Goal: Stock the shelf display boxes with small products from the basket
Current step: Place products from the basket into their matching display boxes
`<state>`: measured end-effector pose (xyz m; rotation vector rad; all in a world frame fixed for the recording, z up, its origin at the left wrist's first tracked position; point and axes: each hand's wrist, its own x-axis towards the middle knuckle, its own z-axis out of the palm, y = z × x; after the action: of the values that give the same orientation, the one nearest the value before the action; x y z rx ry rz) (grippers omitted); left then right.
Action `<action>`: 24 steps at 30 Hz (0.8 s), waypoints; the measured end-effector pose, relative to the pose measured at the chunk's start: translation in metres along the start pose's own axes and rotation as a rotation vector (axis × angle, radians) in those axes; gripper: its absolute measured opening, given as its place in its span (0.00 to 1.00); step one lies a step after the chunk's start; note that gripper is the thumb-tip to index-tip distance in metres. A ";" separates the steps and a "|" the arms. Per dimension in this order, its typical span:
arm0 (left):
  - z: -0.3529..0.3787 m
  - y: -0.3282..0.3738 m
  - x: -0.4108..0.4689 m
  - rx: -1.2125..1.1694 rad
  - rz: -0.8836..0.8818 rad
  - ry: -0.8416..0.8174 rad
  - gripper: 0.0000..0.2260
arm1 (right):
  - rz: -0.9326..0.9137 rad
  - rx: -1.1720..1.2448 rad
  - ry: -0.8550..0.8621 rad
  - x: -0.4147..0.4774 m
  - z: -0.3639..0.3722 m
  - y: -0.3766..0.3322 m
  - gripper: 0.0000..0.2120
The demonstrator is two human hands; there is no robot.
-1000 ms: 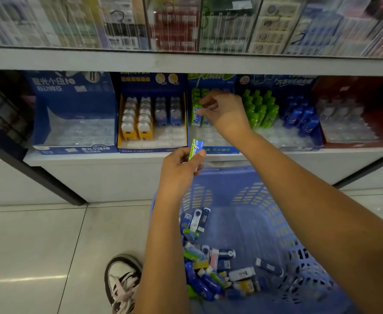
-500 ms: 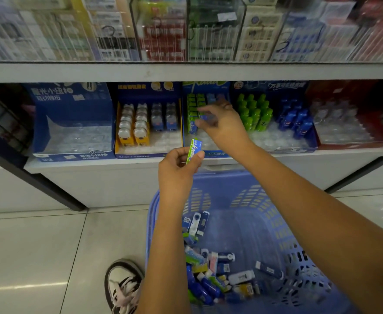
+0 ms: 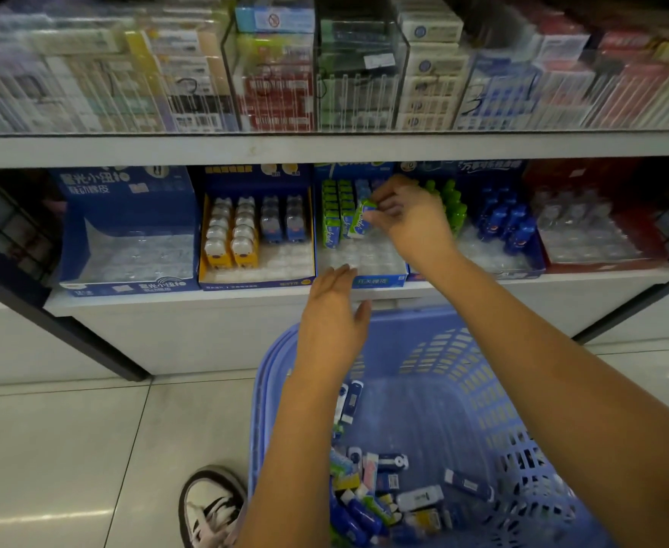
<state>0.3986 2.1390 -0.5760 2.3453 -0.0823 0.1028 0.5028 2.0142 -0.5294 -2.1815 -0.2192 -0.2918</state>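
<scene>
My right hand [image 3: 410, 217] reaches into the middle display box [image 3: 378, 280] on the lower shelf and pinches a small green-and-white eraser pack [image 3: 360, 221] beside the rows of green packs [image 3: 334, 209]. My left hand [image 3: 334, 322] hovers in front of that box, fingers straight, holding nothing. The blue plastic basket [image 3: 423, 350] stands on the floor below my arms, with several small products [image 3: 380, 496] lying in its bottom.
Left of the middle box are a yellow-and-blue product box [image 3: 255, 237] and a blue box [image 3: 127, 231] with a bare clear tray. To the right stand green and blue bottles [image 3: 503, 219] and a red box [image 3: 597, 231]. My shoe [image 3: 212, 508] is beside the basket.
The green-and-white pack has passed from my left hand to my right hand, which now holds it inside the middle box. My left hand has opened and is now bare.
</scene>
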 end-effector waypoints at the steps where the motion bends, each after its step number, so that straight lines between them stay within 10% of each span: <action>1: 0.001 0.000 0.000 0.019 -0.001 -0.004 0.23 | -0.017 -0.049 -0.017 0.003 0.006 0.003 0.09; 24: -0.004 -0.003 -0.002 -0.191 0.016 0.179 0.09 | -0.206 -0.293 -0.095 -0.029 0.004 0.004 0.09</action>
<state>0.3966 2.1438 -0.5752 2.1355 -0.0209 0.2994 0.4767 2.0134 -0.5430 -2.4692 -0.4818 -0.3538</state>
